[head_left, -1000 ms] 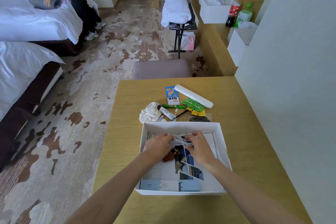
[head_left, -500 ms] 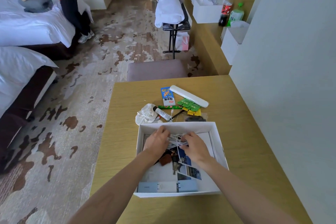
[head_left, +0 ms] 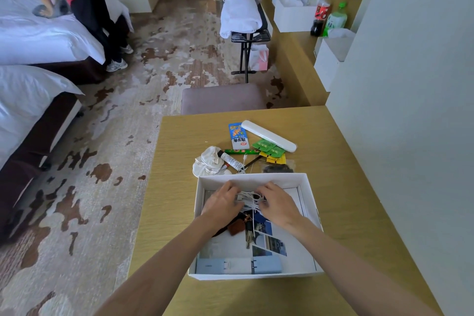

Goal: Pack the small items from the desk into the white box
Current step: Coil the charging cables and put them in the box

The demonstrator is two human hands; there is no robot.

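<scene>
Head view: left hand (head_left: 221, 204), right hand (head_left: 276, 205) palms-down in white box (head_left: 282, 180); fingers (head_left: 232, 187) pinching white cable bundle (head_left: 250, 199).

The desk (head_left: 346, 187) was smooth yellow wood. The white box (head_left: 305, 182) looked like matt card. The socks (head_left: 209, 164) were soft cloth.

Inside the white box (head_left: 289, 180), the left hand (head_left: 220, 204) and right hand (head_left: 278, 204) have drawn slightly closer together over the white cable (head_left: 250, 199). A second ago the cable was a tight, straight bundle stretched between them. Now it sits looser, with its loops splayed (one strand trails down toward the box's near side).
</scene>
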